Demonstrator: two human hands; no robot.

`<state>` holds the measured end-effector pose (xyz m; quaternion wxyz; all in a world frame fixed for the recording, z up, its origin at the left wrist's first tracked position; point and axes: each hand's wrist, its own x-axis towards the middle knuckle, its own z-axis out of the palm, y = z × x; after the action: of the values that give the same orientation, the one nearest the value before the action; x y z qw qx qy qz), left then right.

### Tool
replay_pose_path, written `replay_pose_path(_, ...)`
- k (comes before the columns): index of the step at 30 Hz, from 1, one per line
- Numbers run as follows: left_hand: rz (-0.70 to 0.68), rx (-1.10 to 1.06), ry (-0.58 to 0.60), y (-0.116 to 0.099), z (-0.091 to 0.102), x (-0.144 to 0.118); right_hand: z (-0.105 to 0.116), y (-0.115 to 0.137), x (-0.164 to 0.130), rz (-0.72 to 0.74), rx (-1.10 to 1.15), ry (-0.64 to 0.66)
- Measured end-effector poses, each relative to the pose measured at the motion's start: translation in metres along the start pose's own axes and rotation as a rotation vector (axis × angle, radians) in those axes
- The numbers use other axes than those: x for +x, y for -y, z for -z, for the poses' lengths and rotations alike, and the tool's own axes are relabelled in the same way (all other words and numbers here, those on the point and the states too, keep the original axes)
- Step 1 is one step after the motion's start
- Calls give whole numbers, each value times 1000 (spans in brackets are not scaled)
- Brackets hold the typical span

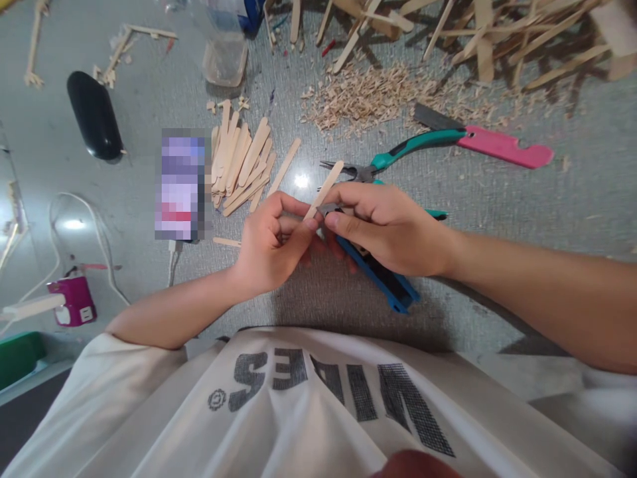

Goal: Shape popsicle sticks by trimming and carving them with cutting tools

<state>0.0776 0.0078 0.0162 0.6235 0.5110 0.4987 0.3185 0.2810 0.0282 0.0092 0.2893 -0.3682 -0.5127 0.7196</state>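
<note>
Two bare hands meet at the centre of the frame. The left hand (276,242) pinches a flat wooden stick (331,184) between thumb and fingers near its lower end, leaving its rounded tip pointing up and to the right; the pinch probably keeps the stick steady. The right hand (393,226) is closed around a blue-bodied cutter (391,282), thumb pressed close behind the metal blade (329,209), likely for fine control. The blade lies just beside the stick; whether they touch is hard to tell. The cutter's body slants out below the palm, toward the lower centre.

Just above the right hand, teal-handled pliers (421,141) lie partly hidden by it, near a pink-handled knife (507,147). Left of centre, a pile of similar sticks (243,159) sits near the left hand, apparently for easy reach. Beside it stands a phone (179,186), its screen blurred, a cable at its lower end. At upper centre, wood shavings (378,99) are heaped apart from the hands, below a jumble of wooden strips (485,40) filling the upper right. A black case (94,116) rests at upper left.
</note>
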Motion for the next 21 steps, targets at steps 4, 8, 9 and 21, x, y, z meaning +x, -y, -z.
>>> replay_pose_path(4,-6,30,7,0,0,-1,-2,1,-2,52,-70,-35)
replay_pose_path(8,-2,42,10,3,2,-1,-3,1,-2,84,-145,-42)
replay_pose_path(9,-14,41,6,4,2,-1,-2,1,-2,89,-166,-42)
replay_pose_path(21,-58,113,-56,2,2,0,-3,2,-1,134,-225,-33)
